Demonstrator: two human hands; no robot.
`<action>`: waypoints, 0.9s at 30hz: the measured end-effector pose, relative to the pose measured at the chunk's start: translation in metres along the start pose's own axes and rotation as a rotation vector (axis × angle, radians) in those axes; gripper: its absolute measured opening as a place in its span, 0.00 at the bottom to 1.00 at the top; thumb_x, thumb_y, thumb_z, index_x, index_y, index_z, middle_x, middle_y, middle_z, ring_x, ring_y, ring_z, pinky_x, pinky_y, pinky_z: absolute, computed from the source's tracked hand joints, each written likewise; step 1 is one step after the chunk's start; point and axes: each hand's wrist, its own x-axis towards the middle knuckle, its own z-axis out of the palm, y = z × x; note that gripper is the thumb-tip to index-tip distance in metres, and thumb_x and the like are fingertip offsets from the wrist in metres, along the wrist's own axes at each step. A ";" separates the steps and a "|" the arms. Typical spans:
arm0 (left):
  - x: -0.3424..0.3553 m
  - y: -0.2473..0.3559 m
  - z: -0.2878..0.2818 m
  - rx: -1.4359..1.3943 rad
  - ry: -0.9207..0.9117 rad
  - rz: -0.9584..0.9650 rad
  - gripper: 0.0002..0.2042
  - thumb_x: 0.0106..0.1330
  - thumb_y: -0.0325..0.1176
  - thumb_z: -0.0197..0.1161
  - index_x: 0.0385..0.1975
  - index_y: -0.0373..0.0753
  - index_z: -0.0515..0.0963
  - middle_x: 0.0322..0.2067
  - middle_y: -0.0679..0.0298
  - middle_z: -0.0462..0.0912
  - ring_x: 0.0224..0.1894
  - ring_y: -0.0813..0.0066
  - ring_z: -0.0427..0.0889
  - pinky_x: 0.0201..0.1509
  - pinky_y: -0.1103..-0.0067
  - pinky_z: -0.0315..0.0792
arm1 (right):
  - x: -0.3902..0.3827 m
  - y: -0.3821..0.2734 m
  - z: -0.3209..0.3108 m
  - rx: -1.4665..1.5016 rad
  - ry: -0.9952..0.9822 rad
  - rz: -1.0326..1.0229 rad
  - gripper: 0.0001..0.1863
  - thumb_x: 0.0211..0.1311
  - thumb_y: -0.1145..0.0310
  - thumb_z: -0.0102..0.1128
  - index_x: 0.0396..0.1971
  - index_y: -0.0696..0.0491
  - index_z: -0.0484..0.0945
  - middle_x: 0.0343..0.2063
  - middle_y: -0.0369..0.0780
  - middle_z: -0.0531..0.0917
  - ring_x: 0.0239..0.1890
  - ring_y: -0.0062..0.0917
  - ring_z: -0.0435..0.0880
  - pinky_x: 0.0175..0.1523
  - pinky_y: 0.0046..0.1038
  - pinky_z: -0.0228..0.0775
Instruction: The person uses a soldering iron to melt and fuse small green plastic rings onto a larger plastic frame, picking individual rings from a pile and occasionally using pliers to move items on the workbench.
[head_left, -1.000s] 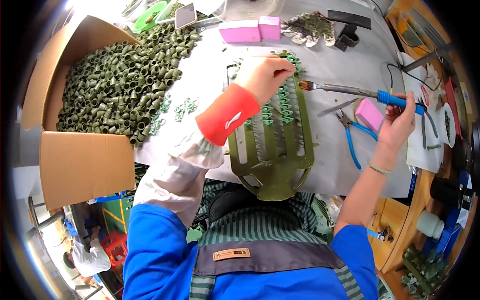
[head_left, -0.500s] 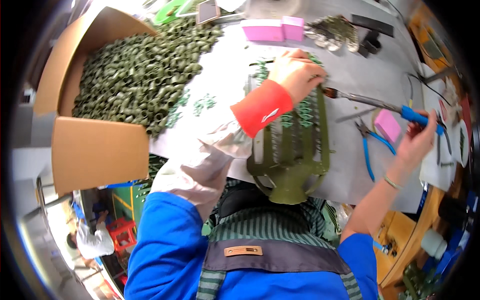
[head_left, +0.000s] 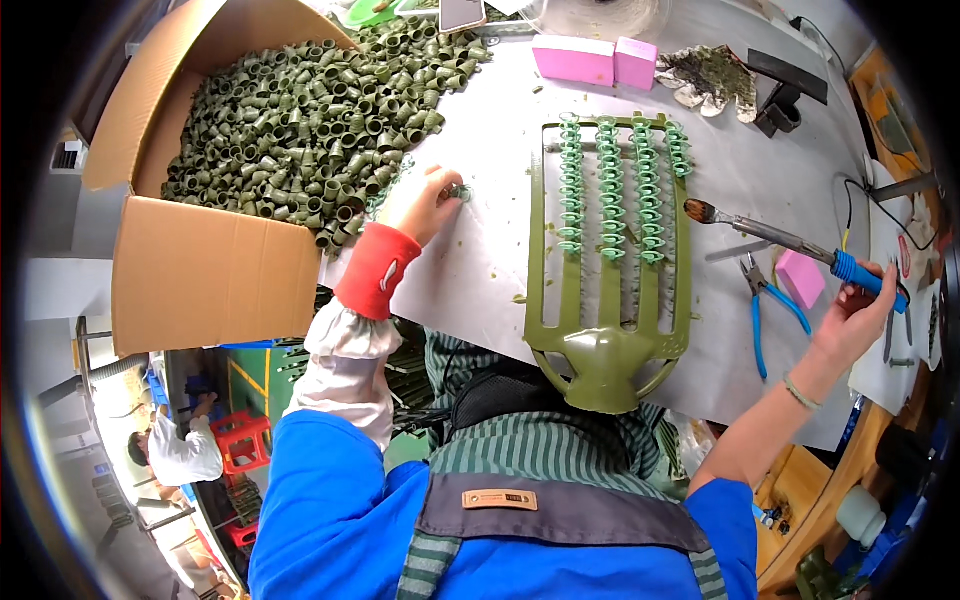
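Observation:
My left hand (head_left: 423, 205), below a red wristband, has its fingertips closed on a small green plastic piece (head_left: 461, 192), with other light-green pieces (head_left: 393, 183) nearby. My right hand (head_left: 860, 305) grips the blue handle of a soldering-iron-like tool (head_left: 800, 245), whose brownish tip lies just right of an olive-green slotted plastic frame (head_left: 572, 300). Rows of light-green clips (head_left: 612, 190) sit along the frame's bars. Blue-handled cutters (head_left: 760, 325), a pink block (head_left: 798, 277) and a thin metal strip (head_left: 738, 250) lie below the tool.
An open cardboard box (head_left: 215, 270) spills olive tubular parts (head_left: 310, 140) onto the left of the table (head_left: 475, 260). Two pink blocks (head_left: 572, 60), a stained glove (head_left: 705, 78) and a black bracket (head_left: 785, 95) lie at the back. A co-worker (head_left: 180, 450) is at lower left.
My left hand has left the top of the frame and moved left to the loose green pieces. My right hand and tool sit lower and farther right in view.

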 end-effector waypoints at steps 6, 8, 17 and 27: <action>-0.001 0.004 0.004 -0.185 0.146 -0.127 0.08 0.56 0.24 0.64 0.36 0.35 0.79 0.30 0.60 0.82 0.29 0.73 0.82 0.37 0.81 0.76 | -0.004 -0.004 0.003 0.005 -0.011 -0.005 0.15 0.60 0.60 0.59 0.24 0.57 0.76 0.22 0.36 0.77 0.19 0.14 0.67 0.26 0.15 0.57; -0.001 -0.003 0.005 -0.269 0.172 -0.170 0.09 0.56 0.22 0.64 0.37 0.34 0.79 0.29 0.60 0.84 0.31 0.78 0.82 0.38 0.82 0.76 | -0.005 -0.006 0.004 -0.001 -0.005 -0.009 0.15 0.60 0.59 0.59 0.24 0.57 0.76 0.22 0.36 0.77 0.19 0.15 0.67 0.25 0.15 0.56; 0.029 0.074 -0.019 -0.591 0.190 -0.076 0.09 0.57 0.23 0.64 0.38 0.34 0.82 0.31 0.64 0.85 0.33 0.84 0.81 0.39 0.87 0.75 | -0.004 -0.007 0.003 -0.035 0.005 -0.017 0.17 0.60 0.57 0.59 0.24 0.56 0.76 0.21 0.36 0.77 0.18 0.15 0.68 0.24 0.15 0.59; 0.101 0.203 0.032 -0.401 0.136 0.368 0.07 0.58 0.28 0.63 0.35 0.39 0.81 0.29 0.62 0.80 0.32 0.70 0.79 0.40 0.78 0.73 | -0.003 0.006 0.006 -0.039 -0.011 -0.020 0.18 0.59 0.57 0.61 0.20 0.57 0.77 0.17 0.35 0.76 0.16 0.14 0.69 0.24 0.14 0.62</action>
